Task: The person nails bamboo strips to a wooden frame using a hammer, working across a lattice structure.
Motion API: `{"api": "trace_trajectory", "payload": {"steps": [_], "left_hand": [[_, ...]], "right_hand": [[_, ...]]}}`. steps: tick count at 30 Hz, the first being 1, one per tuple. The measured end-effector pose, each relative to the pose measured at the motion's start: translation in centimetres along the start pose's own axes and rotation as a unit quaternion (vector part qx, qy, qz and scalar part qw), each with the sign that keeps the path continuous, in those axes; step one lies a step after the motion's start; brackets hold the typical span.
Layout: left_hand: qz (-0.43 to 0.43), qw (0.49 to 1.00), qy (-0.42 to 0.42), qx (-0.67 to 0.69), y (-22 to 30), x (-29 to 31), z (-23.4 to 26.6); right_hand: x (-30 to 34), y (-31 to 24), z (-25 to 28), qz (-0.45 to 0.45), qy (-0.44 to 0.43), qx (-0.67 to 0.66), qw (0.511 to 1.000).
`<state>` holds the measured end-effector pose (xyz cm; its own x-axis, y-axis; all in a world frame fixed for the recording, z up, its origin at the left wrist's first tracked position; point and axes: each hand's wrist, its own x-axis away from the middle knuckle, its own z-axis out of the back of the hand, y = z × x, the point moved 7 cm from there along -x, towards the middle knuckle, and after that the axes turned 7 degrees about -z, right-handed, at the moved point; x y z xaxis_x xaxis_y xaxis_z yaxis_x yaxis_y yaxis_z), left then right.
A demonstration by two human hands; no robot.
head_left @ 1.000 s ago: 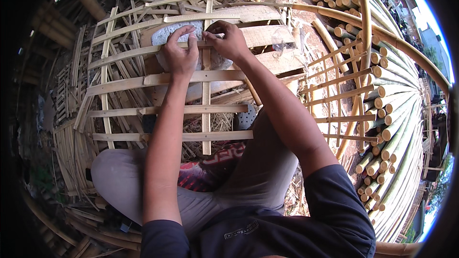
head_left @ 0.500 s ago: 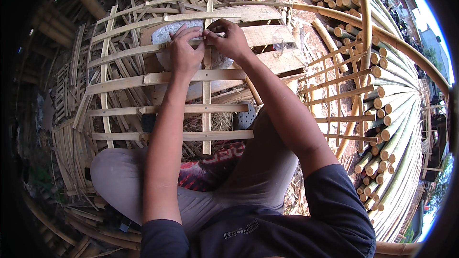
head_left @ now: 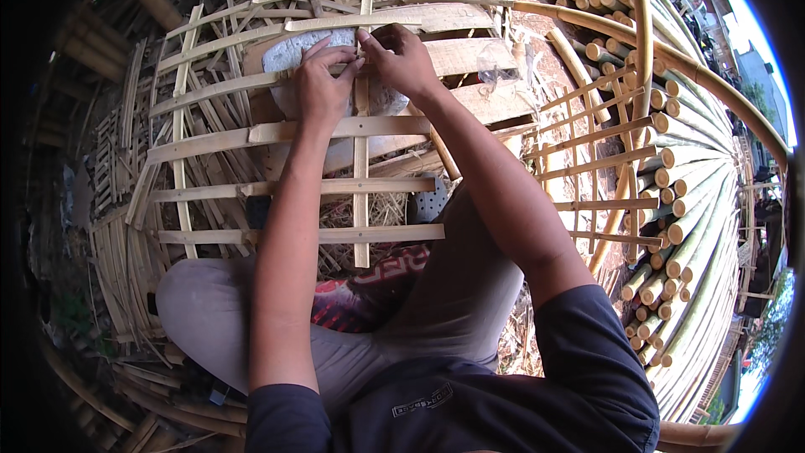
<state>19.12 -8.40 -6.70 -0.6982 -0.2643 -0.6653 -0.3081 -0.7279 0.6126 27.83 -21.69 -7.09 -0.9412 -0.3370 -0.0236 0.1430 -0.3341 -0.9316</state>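
Bamboo slat (head_left: 361, 143) runs lengthwise away; both hands pinch its far crossing

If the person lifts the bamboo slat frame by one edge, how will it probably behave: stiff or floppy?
The bamboo slat frame would probably flex, since its slats are thin and already bowed. It looks light: mostly open gaps. Both the left hand and right hand pinch one crossing, so joints may be loose.

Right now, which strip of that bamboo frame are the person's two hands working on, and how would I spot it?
Start at the flat bamboo lattice lying over the seated person's knees. One pale upright slat crosses its horizontal slats near the middle, and the left hand and right hand meet at its upper part, above a grey stone. It is the lattice's only central upright; the other upright slat stands at the left edge.
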Motion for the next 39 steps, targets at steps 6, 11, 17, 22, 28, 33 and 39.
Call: {"api": "trace_trajectory", "payload": {"steps": [6, 11, 17, 22, 28, 33, 39], "left_hand": [[0.014, 1.0, -0.003, 0.014, -0.7, -0.03, 0.13], [0.02, 1.0, -0.01, -0.004, -0.27, -0.12, -0.07], [0.018, 1.0, 0.001, -0.001, -0.28, -0.07, -0.17], [0.015, 1.0, -0.006, 0.003, -0.73, 0.03, -0.17], [0.005, 1.0, 0.004, -0.001, -0.75, 0.05, -0.24], [0.01, 1.0, 0.009, -0.01, -0.39, 0.08, -0.09], [0.001, 1.0, 0.01, -0.006, -0.31, 0.06, -0.03]], "right_hand": [[0.23, -0.37, -0.03, -0.008, -0.013, -0.033, 0.999], [-0.02, 0.14, -0.03, -0.001, -0.02, -0.028, 0.999], [0.08, -0.01, 0.31, -0.007, 0.003, -0.015, 1.0], [0.28, -0.31, 0.14, -0.001, -0.001, -0.014, 1.0], [0.3, -0.38, 0.2, 0.0, 0.0, -0.011, 1.0], [0.35, -0.34, 0.19, 0.004, 0.003, -0.011, 1.0], [0.22, -0.29, 0.07, 0.007, -0.001, -0.015, 1.0]]}}
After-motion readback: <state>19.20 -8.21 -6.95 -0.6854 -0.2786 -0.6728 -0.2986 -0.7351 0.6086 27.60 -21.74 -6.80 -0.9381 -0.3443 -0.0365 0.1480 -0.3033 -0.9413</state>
